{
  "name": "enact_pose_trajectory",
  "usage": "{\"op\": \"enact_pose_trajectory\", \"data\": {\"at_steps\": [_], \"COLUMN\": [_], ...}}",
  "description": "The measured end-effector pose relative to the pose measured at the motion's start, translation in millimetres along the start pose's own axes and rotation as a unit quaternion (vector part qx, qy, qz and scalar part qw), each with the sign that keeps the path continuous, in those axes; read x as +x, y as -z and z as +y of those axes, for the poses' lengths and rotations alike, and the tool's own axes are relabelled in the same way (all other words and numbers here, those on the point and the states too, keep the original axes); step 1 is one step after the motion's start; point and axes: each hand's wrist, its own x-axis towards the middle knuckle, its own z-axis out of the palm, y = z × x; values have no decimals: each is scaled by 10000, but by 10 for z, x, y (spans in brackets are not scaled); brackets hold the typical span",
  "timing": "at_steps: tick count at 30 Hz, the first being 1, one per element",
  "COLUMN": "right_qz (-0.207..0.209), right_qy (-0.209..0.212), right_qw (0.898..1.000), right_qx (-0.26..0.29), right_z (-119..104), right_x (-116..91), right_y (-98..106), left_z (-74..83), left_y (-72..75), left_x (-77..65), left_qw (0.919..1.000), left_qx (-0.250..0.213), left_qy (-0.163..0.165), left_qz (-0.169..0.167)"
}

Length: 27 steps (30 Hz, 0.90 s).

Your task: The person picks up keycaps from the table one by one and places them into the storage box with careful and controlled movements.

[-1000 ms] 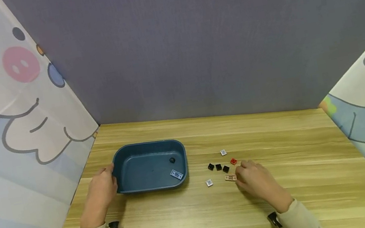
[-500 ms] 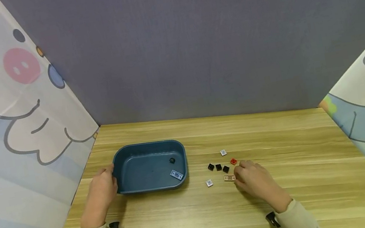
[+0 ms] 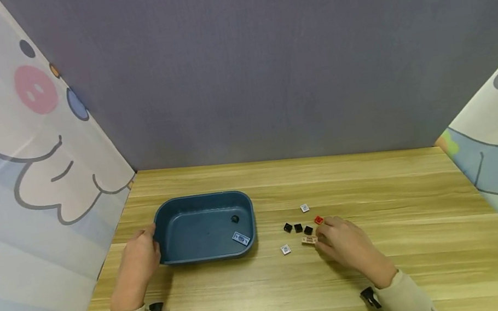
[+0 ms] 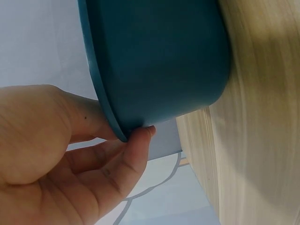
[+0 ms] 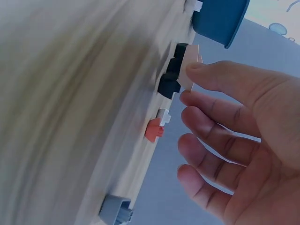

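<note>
A deep blue tray (image 3: 200,236) is set on the left half of the wooden desk (image 3: 236,308), and its near left side is held by the left hand (image 3: 137,261). In the left wrist view the tray's rim is seen pinched between thumb and fingers, the grip being closed to the thickness of the wall.

To the right of the tray, a long beige keycap (image 3: 309,240) is held at its right end by the right hand (image 3: 345,246). It is pinched by the thumb and index finger, the grip being narrowed to the piece, while the remaining fingers are bent loosely and spread apart. Whether the keycap is fully clear of the desk cannot be told.

Three black keycaps (image 3: 298,228) are lined up just behind the beige one. A red keycap (image 3: 319,220) is placed just beyond the right fingertips, with one white keycap (image 3: 305,208) farther back and a second white keycap (image 3: 285,249) nearer the tray. A grey keycap (image 5: 115,210) is shown hollow side up in the right wrist view. Inside the tray, a single black keycap (image 3: 235,218) and a long pale blue keycap (image 3: 241,238) are contained, both toward the right wall.

The desk is backed by a grey panel (image 3: 253,66) and flanked by cartoon-printed curtains (image 3: 0,221).
</note>
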Motion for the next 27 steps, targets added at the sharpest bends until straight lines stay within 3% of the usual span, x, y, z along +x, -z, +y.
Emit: {"op": "enact_pose_trajectory", "data": {"at_steps": [10, 27], "right_qz": [465, 383], "right_qy": [424, 987], "right_qw": [9979, 9932], "right_qx": [124, 476], "right_z": [-159, -743], "right_x": [229, 942], "right_y": [85, 143], "left_z": [-3, 0], "left_y": [-2, -6], "left_x": [18, -2], "left_qw": [10000, 9999], "left_qx": [-15, -6], "left_qy": [38, 8], "left_qz": [-65, 113]}}
